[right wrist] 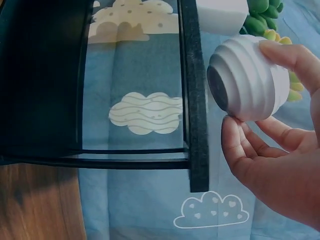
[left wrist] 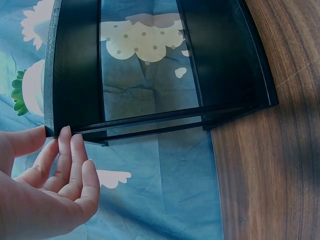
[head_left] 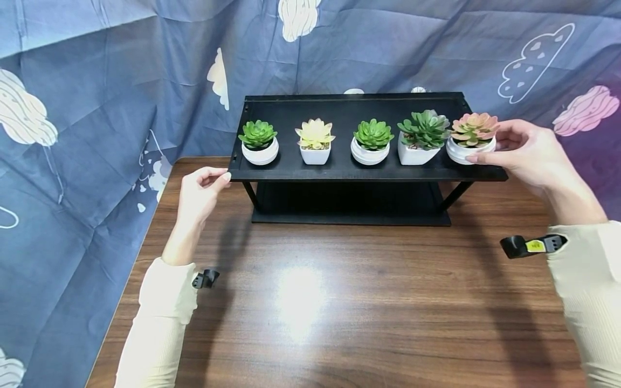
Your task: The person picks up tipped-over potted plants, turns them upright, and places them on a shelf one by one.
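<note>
In the head view a black two-tier shelf [head_left: 339,173] stands on the wooden table. My left hand [head_left: 200,193] pinches the front left corner of its top board, thumb above and fingertips below in the left wrist view. At the right end, my right hand [head_left: 531,153] grips a white ribbed round pot [right wrist: 250,80] with a pink-orange succulent [head_left: 474,128]. The right wrist view shows the pot's dark base apart from the board's edge. Just left of it sits a dark green succulent [head_left: 423,129] in a square white pot [head_left: 417,155].
Along the top board stand a green succulent [head_left: 259,134] in a round pot, a yellow one [head_left: 315,133] in a square pot and another green one [head_left: 373,133]. Blue cloud-printed cloth [head_left: 116,108] hangs behind. Glare falls on the wooden table [head_left: 378,302].
</note>
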The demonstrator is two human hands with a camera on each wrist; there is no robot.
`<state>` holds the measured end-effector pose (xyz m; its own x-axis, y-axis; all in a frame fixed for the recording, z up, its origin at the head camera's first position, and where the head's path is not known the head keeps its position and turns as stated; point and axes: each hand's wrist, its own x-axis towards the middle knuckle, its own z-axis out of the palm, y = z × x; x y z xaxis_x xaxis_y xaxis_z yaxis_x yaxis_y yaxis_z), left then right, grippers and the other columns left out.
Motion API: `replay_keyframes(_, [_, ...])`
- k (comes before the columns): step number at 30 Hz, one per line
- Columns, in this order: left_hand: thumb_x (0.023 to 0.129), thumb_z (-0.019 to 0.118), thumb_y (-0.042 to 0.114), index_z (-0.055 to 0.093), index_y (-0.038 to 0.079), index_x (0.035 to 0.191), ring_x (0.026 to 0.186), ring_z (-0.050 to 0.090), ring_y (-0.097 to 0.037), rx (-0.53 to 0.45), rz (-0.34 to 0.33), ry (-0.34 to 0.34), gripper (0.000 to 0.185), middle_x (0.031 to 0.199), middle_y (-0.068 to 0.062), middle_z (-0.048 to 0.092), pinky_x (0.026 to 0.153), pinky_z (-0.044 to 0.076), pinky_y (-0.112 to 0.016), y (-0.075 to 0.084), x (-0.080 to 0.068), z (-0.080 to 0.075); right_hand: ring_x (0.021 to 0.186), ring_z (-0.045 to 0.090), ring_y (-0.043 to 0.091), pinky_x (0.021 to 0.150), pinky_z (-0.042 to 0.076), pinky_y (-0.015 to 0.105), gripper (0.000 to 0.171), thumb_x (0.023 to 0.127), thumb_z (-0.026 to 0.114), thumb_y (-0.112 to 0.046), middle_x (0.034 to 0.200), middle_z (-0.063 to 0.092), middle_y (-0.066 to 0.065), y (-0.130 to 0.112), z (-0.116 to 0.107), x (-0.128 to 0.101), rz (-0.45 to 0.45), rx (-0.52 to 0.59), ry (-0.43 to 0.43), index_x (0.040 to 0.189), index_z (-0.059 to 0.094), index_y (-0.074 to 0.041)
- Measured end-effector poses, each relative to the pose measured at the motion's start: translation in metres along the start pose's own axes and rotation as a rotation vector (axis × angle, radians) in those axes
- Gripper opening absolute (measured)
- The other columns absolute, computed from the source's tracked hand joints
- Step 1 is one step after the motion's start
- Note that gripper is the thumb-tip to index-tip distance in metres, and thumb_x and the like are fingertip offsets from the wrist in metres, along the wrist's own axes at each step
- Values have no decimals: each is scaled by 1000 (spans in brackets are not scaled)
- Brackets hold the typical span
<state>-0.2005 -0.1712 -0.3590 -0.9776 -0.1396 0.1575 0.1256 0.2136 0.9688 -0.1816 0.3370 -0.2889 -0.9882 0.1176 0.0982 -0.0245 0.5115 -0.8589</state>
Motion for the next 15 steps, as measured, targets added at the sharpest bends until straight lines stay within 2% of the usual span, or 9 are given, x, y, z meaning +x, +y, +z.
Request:
replay_keyframes(4, [84, 62, 1, 61, -14, 101, 62, 59, -2, 3, 6, 3, 22, 79, -2, 66, 67, 45, -15, 0, 0, 0, 68, 53, -4, 58, 40, 8, 35, 71, 75, -2, 73, 58, -17, 2, 2, 3, 16, -6, 7, 92, 57, -23])
replay_keyframes(7, [84, 62, 1, 61, -14, 100, 62, 59, -2, 13, 7, 5, 22, 81, -6, 67, 67, 45, -15, 1, 0, 0, 69, 53, -5, 58, 40, 8, 35, 71, 75, -3, 73, 58, -18, 4, 4, 3, 25, -7, 13, 92, 56, -24])
replay_keyframes(13, [84, 62, 1, 61, -15, 101, 62, 59, 0, 12, -2, -2, 23, 72, 15, 61, 68, 44, -15, 2, 0, 0, 70, 53, -6, 59, 40, 7, 37, 70, 76, -2, 73, 57, -19, 7, 9, 2, 28, 15, 40, 91, 57, -25])
replay_keyframes(15, [84, 62, 0, 60, -15, 101, 62, 59, 0, 10, -4, -5, 23, 71, 18, 59, 68, 44, -15, 2, -1, 0, 70, 52, -5, 59, 40, 7, 37, 70, 76, -2, 73, 57, -19, 8, 10, 2, 30, 16, 50, 91, 58, -27])
